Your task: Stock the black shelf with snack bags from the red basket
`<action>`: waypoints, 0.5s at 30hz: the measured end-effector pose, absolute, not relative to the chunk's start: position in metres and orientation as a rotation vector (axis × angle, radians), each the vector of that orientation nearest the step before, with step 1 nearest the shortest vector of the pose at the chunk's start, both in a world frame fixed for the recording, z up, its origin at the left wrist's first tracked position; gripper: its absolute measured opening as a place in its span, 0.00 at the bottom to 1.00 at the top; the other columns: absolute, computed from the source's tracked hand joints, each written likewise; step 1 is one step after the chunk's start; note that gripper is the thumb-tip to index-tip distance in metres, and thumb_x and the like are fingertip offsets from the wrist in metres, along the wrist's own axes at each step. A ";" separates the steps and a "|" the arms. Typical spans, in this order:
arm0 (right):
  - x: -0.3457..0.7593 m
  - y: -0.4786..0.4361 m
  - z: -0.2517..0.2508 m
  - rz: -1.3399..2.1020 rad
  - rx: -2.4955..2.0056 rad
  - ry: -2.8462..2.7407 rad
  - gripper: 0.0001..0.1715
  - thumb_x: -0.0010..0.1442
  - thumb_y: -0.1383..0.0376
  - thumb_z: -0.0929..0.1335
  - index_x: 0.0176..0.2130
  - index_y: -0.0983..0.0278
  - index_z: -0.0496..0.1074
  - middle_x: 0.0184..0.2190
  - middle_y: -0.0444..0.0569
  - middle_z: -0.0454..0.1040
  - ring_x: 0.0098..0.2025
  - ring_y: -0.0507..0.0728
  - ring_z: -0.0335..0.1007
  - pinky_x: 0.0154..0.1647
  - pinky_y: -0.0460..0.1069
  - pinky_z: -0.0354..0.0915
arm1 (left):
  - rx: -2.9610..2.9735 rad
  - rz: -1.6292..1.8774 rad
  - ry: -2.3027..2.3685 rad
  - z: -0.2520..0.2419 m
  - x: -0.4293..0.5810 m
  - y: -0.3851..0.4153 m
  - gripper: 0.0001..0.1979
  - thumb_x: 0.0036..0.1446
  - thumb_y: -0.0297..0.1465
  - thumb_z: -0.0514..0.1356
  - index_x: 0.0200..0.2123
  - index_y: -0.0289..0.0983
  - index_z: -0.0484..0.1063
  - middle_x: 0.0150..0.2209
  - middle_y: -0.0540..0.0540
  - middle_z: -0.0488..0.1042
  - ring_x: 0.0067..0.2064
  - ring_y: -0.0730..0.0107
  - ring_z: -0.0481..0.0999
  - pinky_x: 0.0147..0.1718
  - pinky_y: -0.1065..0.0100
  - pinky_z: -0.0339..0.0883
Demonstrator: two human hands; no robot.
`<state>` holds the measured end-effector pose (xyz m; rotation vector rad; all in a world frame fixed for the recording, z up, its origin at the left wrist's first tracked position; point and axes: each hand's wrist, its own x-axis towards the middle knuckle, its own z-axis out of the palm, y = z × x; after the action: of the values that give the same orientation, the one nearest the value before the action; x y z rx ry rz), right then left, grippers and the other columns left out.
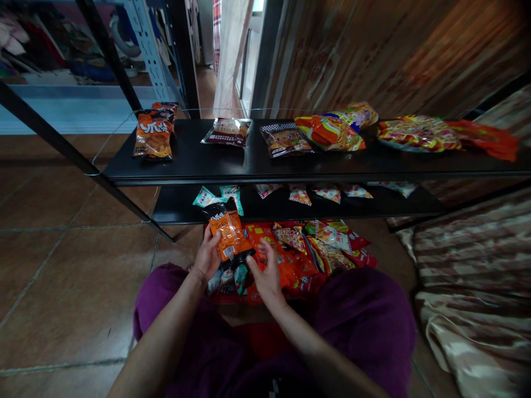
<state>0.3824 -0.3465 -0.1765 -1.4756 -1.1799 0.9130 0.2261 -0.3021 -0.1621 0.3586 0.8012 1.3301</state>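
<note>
My left hand [208, 257] grips an orange and black snack bag [228, 235] by its left side, with the thumb on the front. The bag is tilted above a heap of packets on the floor. My right hand [267, 273] is at the bag's lower right corner, fingers apart; whether the thumb touches the bag I cannot tell. Under my hands lie large red snack bags [286, 268] and several small colourful packets [329, 254]. A similar orange bag [154, 132] rests at the left end of the upper black shelf [186, 160].
Along the upper shelf lie a brown and silver packet [228, 132], a brown packet [286, 139] and yellow-red noodle bags [332, 131]. The lower shelf [178, 207] carries green-white packets [206, 196] and several triangular ones. A black post [62, 143] stands left; striped curtain [464, 276] hangs right.
</note>
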 end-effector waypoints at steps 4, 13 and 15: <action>0.382 -0.334 -0.186 1.616 -1.330 -0.414 0.25 0.41 0.60 0.77 0.40 0.60 0.73 0.38 0.45 0.75 0.40 0.54 0.71 0.45 0.51 0.69 | 0.354 1.309 0.789 -0.162 0.229 -0.303 0.24 0.50 0.32 0.65 0.51 0.45 0.65 0.48 0.49 0.73 0.45 0.66 0.75 0.48 0.60 0.67; 0.385 -0.336 -0.193 1.716 -1.284 -0.171 0.21 0.34 0.69 0.79 0.30 0.64 0.73 0.26 0.39 0.75 0.27 0.46 0.70 0.32 0.43 0.70 | 0.288 1.428 0.857 -0.164 0.208 -0.288 0.17 0.45 0.36 0.69 0.38 0.39 0.69 0.34 0.52 0.75 0.33 0.74 0.75 0.36 0.71 0.66; 0.390 -0.336 -0.194 1.744 -1.298 -0.191 0.20 0.34 0.70 0.79 0.30 0.64 0.74 0.26 0.40 0.75 0.26 0.46 0.69 0.31 0.43 0.70 | 0.249 1.409 0.899 -0.166 0.203 -0.283 0.16 0.44 0.37 0.69 0.35 0.38 0.70 0.30 0.52 0.75 0.31 0.75 0.74 0.33 0.72 0.66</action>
<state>0.3897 -0.3361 -0.1944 -1.2977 -0.1911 1.7444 0.2032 -0.2833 -0.1657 0.2494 0.8992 1.4093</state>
